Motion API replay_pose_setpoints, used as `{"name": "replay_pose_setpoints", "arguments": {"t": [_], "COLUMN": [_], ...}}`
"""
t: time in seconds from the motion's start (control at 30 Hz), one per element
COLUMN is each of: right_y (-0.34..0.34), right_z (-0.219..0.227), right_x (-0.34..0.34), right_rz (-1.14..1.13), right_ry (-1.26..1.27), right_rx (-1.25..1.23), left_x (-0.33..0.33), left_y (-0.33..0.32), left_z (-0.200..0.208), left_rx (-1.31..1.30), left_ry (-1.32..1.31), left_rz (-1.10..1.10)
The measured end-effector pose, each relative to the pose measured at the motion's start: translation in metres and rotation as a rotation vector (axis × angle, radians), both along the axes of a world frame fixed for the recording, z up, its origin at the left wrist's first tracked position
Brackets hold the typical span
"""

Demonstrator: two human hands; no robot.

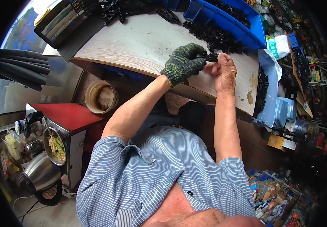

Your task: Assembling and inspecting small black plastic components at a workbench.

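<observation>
My left hand [185, 63] wears a dark green and black knitted glove. Its fingers are closed on a small black plastic part [212, 57], just above the table. Beside it, my bare right hand [226, 73] is raised with its fingers curled inward, close to the same part. Whether those fingers pinch anything is hard to make out, as the inner ones are slightly blurred. A heap of small black plastic parts [212, 36] lies on the pale wood-grain table [133, 43], right beyond my hands.
A blue divided bin [243, 36] of black parts stands at the back right. A tablet-like screen [63, 24] occupies the far left. On the left are a beige bucket [91, 96], a red-topped cabinet [67, 115], a steel kettle [42, 172] and a bowl of food [56, 145].
</observation>
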State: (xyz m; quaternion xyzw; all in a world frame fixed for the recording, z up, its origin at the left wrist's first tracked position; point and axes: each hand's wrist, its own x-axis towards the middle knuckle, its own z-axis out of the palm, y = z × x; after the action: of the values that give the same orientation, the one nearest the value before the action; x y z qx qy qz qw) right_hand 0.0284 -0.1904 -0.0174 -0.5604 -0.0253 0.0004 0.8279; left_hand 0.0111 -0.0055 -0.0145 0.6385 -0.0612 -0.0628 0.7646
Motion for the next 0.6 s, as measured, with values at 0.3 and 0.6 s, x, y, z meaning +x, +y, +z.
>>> {"name": "replay_pose_setpoints", "arguments": {"t": [0.3,0.6], "right_y": [-0.003,-0.002], "right_z": [-0.002,-0.003], "right_x": [0.001,0.003], "right_rz": [-0.005,0.024], "right_ry": [0.04,0.007], "right_rx": [0.012,-0.049], "left_x": [0.0,0.008], "left_y": [-0.014,-0.021], "left_z": [0.01,-0.001], "left_rx": [0.066,0.096], "left_ry": [-0.037,-0.088], "left_rz": [-0.001,0.096]}}
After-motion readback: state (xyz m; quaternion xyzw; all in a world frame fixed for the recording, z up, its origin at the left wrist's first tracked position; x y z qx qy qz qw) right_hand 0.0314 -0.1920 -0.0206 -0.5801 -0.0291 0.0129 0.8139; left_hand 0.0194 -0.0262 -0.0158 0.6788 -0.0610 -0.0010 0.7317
